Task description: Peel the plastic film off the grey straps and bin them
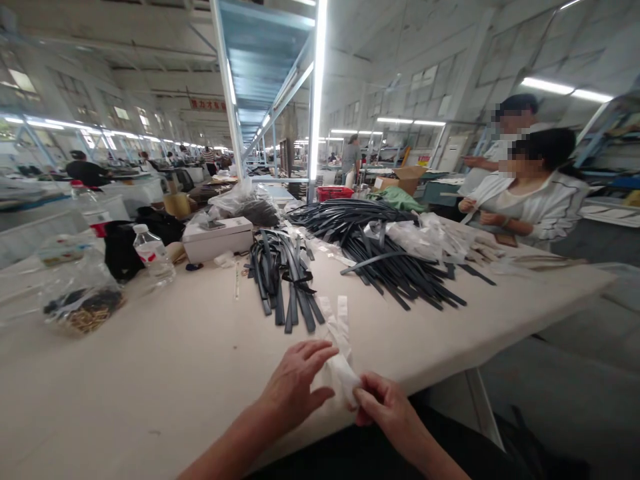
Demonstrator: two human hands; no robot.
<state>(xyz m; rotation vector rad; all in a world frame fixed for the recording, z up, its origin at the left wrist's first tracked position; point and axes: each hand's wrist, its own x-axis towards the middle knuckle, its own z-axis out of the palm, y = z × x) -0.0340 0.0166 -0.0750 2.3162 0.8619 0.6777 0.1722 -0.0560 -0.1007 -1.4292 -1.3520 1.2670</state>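
Note:
At the near edge of the table, a thin white strip [344, 371] of paper-like or plastic-like material is pinched between the thumb and fingers of my right hand [383, 402]. My left hand [299, 377] hovers to its left, fingers spread and thumb apart, its fingertips close to the strip. Other white strips [342, 313] lie just beyond the fingers. Past them rests a small bundle of dark grey flat straps [285, 277]. A much larger heap of similar dark straps [385, 250] spreads to the right and back.
To the left stand a clear water bottle [153, 253], a plastic bag of small brass-coloured pieces [83, 310] and a white box [217, 239]. Crumpled clear plastic [425, 233] lies over the strap heap. Two people [530, 193] are at the table's right end. A blue shelf frame [270, 67] rises behind.

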